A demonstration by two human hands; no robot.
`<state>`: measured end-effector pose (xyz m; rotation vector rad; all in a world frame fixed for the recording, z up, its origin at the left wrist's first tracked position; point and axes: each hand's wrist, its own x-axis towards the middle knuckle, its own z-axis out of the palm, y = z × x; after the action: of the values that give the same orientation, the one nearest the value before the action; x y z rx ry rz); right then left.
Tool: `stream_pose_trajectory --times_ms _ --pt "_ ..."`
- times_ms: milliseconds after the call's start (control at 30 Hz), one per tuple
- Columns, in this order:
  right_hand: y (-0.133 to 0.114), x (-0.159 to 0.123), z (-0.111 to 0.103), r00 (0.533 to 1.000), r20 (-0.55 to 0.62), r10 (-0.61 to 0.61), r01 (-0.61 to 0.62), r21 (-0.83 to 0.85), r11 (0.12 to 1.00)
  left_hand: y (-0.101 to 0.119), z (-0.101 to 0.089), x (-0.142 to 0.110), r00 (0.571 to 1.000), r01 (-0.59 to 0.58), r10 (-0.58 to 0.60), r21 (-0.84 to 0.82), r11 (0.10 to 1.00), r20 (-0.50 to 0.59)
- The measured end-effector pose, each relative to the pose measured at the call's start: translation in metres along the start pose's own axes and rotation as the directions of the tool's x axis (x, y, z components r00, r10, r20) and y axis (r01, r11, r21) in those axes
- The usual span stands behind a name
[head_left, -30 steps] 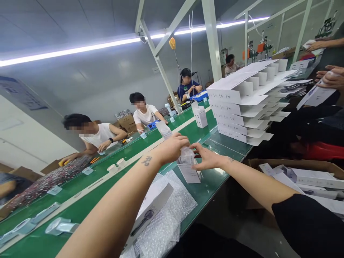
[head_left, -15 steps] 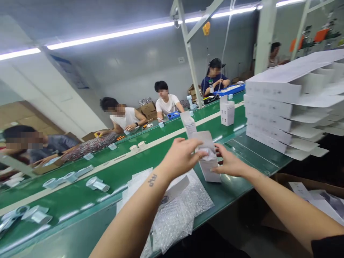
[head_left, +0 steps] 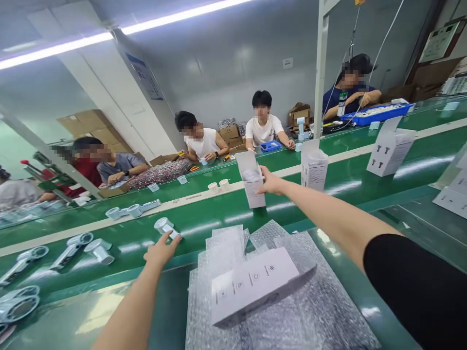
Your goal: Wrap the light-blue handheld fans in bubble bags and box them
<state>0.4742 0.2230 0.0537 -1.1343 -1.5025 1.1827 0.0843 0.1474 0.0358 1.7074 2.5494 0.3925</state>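
Note:
My right hand (head_left: pixel 270 183) grips the side of an upright white carton (head_left: pixel 254 193) over the green belt. The carton's flap is raised, and clear wrap shows in its mouth. My left hand (head_left: pixel 160 250) reaches over the belt, its thumb and forefinger apart at the short handle of a light-blue plastic housing (head_left: pixel 163 224) with a round head. Whether the fingertips press on it is hard to tell. In front of me, another white carton (head_left: pixel 251 279) with printed icons lies on a stack of bubble-wrap bags (head_left: pixel 324 296).
Two filled cartons, one nearer (head_left: pixel 314 170) and one farther right (head_left: pixel 390 150), stand on the belt (head_left: pixel 204 214). More light-blue housings (head_left: pixel 98 250) lie at left. Several co-workers sit across the belt. A metal post (head_left: pixel 320 73) rises behind it.
My hands have parted: the right now holds a carton over the belt, while the left has moved away from the carton to a light-blue housing. The view has swung left.

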Motion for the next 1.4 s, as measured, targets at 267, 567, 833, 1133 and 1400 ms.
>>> stream_pose_trajectory --times_ms 267,567,833,1133,1400 --pt "0.027 0.054 0.062 0.998 0.068 0.015 -0.014 -0.025 1.0 -0.005 0.041 0.032 0.996 -0.038 0.044 -0.085 0.996 0.074" --pt "-0.023 -0.029 0.031 0.951 -0.004 0.309 -0.309 -0.016 0.951 0.076 -0.025 -0.039 0.988 -0.108 -0.004 -0.7 0.706 -0.157" --pt "-0.08 -0.148 0.008 0.983 0.08 0.164 -0.177 0.641 0.747 0.2 -0.048 -0.217 0.676 -0.6 0.694 -0.733 0.321 -0.249" --pt "-0.026 -0.328 -0.109 0.943 -0.199 0.268 -0.136 0.503 0.853 0.169 0.025 -0.315 0.262 -0.922 0.835 -0.13 0.365 0.484" --pt "0.039 -0.421 -0.056 0.937 0.161 0.309 -0.322 0.737 0.594 0.198 0.031 -0.298 0.329 -0.867 0.835 -0.21 0.453 0.442"
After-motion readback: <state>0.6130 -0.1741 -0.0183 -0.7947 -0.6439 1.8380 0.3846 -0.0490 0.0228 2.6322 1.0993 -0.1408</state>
